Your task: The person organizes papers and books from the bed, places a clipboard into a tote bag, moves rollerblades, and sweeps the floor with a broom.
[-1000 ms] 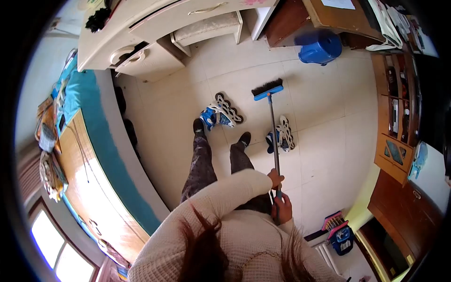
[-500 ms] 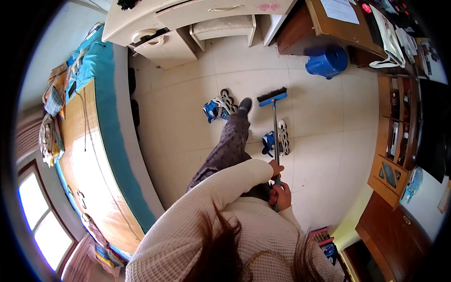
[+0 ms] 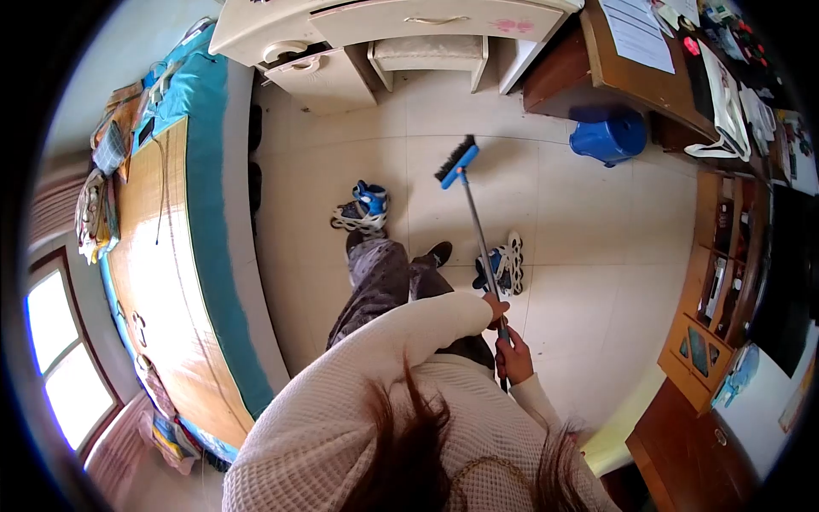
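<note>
Both my hands are wrapped round the grey handle of a floor brush (image 3: 459,162) with a blue head and dark bristles. My left hand (image 3: 495,309) grips higher up the pole, nearer the head. Close to my body, my right hand (image 3: 514,355) closes on the lower end. The brush head is tilted at an angle over the tiled floor, ahead of my feet. One blue and white inline skate (image 3: 363,207) lies against my left foot. Another inline skate (image 3: 503,266) is beside the pole, right of my other foot, partly behind the handle.
A bed (image 3: 205,230) with a teal cover runs along the left. Ahead stand a cream desk (image 3: 444,32) and a stool (image 3: 426,55). A blue bin (image 3: 608,138) is at the front right, by a brown desk (image 3: 554,81). Wooden shelves (image 3: 699,341) line the right side.
The brush head has swung left and turned steeper. The left skate has shifted left and turned, with my left foot now against it. My other foot has come into view.
</note>
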Tool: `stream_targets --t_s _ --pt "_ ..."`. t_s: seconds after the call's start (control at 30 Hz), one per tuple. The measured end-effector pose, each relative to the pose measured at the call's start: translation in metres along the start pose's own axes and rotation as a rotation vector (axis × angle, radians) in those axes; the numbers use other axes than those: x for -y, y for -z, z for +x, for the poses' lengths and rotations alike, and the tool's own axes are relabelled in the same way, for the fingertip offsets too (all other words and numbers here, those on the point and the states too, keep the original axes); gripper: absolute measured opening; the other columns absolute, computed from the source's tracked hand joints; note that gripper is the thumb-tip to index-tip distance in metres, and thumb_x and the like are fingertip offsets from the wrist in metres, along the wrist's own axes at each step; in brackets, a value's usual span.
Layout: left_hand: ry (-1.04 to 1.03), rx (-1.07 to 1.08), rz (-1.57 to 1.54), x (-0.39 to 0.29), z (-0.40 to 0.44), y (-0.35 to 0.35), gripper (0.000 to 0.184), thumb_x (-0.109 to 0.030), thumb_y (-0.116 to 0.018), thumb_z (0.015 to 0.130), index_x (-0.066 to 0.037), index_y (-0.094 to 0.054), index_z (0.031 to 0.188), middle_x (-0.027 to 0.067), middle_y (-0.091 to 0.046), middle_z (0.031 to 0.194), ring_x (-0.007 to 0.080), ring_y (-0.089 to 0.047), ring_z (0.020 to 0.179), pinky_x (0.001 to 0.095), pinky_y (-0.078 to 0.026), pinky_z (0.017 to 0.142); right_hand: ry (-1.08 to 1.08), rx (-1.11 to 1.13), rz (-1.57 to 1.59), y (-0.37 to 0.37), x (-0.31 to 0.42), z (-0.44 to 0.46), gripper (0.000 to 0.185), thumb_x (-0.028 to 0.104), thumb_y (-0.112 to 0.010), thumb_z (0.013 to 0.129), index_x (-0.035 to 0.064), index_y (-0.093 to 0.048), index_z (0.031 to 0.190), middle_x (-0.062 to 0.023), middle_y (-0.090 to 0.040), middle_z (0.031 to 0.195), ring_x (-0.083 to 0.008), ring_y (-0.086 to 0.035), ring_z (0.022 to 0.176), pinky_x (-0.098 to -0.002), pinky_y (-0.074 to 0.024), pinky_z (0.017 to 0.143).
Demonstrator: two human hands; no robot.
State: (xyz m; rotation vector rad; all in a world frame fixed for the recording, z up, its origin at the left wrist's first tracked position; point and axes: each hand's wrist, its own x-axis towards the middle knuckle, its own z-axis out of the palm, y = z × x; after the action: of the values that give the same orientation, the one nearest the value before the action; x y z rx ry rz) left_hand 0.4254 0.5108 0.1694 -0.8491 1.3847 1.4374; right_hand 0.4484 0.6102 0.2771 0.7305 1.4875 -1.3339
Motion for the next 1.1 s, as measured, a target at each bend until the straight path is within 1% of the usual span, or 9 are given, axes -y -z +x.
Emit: stream_targets --t_s 0.07,0.4,0.7,0.8,0.87,0.93,1.0,1.03,1.1 --pt "0.083 -0.04 -0.328 0.002 0.0 0.01 0.027 -0.018 -0.049 0.07 0.009 -0.046 0.068 0.0158 -0.051 0.054 0.0226 -0.052 0.042 0.0346 -0.042 0.034 0.014 0.058 -0.06 -0.004 0.007 0.008 0.04 0.012 -0.045 0.073 0.0059 -0.034 0.112 -0.0017 -0.038 0.046 -0.0083 -0.031 0.031 -0.0221 -0.0244 0.028" --pt "0.047 -0.281 -0.457 0.004 -0.01 0.049 0.023 -0.019 -0.05 0.07 0.004 -0.049 0.068 0.0165 -0.053 0.06 0.0225 -0.053 0.046 0.0335 -0.044 0.037 0.08 0.162 -0.291 -0.034 0.022 0.033 0.043 0.009 -0.041 0.074 0.0088 -0.03 0.116 0.001 -0.037 0.05 -0.0059 -0.03 0.035 -0.0199 -0.025 0.029" --pt "0.17 -0.315 -0.464 0.049 0.038 0.134 0.024 -0.02 -0.05 0.069 0.004 -0.053 0.071 0.015 -0.055 0.064 0.0204 -0.055 0.051 0.0341 -0.044 0.043 -0.174 0.299 -0.232 -0.09 0.047 0.111 0.047 0.006 -0.049 0.068 0.0081 -0.036 0.113 -0.0036 -0.041 0.047 -0.0106 -0.036 0.034 -0.025 -0.0279 0.031" --pt "0.079 -0.151 0.03 0.046 0.076 0.117 0.024 -0.02 -0.05 0.068 0.004 -0.053 0.071 0.0143 -0.056 0.064 0.0195 -0.055 0.051 0.034 -0.044 0.044 -0.174 0.141 0.0 -0.055 0.029 0.107 0.031 0.012 -0.051 0.069 0.0097 -0.047 0.1 0.0004 -0.039 0.048 -0.0068 -0.03 0.034 -0.0201 -0.023 0.03" --pt "-0.285 0.069 0.838 0.027 0.09 0.076 0.025 -0.02 -0.05 0.068 0.004 -0.054 0.071 0.0139 -0.056 0.065 0.0189 -0.055 0.052 0.034 -0.044 0.045 -0.228 -0.027 0.217 -0.03 0.023 0.079 0.036 0.011 -0.049 0.07 0.0118 -0.041 0.105 -0.0019 -0.039 0.051 -0.0065 -0.029 0.035 -0.0192 -0.0224 0.031" --pt "-0.537 0.221 1.2 0.01 0.095 0.031 0.025 -0.021 -0.051 0.067 0.004 -0.054 0.071 0.0135 -0.056 0.065 0.0183 -0.055 0.052 0.0339 -0.044 0.045 -0.253 -0.128 0.353 -0.017 0.026 0.053 0.039 0.01 -0.046 0.071 0.0144 -0.037 0.109 -0.0017 -0.036 0.052 -0.0063 -0.028 0.035 -0.0188 -0.0227 0.031" --pt "-0.528 0.343 1.103 -0.01 0.094 -0.007 0.025 -0.021 -0.051 0.067 0.004 -0.055 0.071 0.0131 -0.057 0.065 0.0177 -0.055 0.052 0.0338 -0.043 0.046 -0.235 -0.194 0.374 -0.02 0.042 0.032 0.037 0.01 -0.045 0.071 0.014 -0.038 0.106 -0.0015 -0.036 0.052 -0.0063 -0.028 0.035 -0.019 -0.0224 0.031" --pt "0.057 0.178 0.337 0.007 0.124 -0.037 0.02 -0.018 -0.051 0.065 0.001 -0.056 0.064 0.0141 -0.057 0.064 0.0187 -0.055 0.055 0.0338 -0.044 0.047 -0.189 -0.232 0.422 -0.021 0.044 0.026 0.038 0.01 -0.044 0.07 0.0146 -0.037 0.107 -0.0011 -0.036 0.051 -0.0062 -0.027 0.035 -0.019 -0.0218 0.03" --pt "-0.011 0.137 0.205 -0.035 0.059 -0.019 0.02 -0.018 -0.051 0.064 0.002 -0.055 0.062 0.0141 -0.055 0.06 0.0199 -0.055 0.053 0.0336 -0.043 0.046 -0.1 -0.311 0.475 -0.025 0.04 0.02 0.044 0.008 -0.043 0.071 0.0174 -0.033 0.113 0.0 -0.034 0.049 -0.006 -0.026 0.033 -0.019 -0.0201 0.029"
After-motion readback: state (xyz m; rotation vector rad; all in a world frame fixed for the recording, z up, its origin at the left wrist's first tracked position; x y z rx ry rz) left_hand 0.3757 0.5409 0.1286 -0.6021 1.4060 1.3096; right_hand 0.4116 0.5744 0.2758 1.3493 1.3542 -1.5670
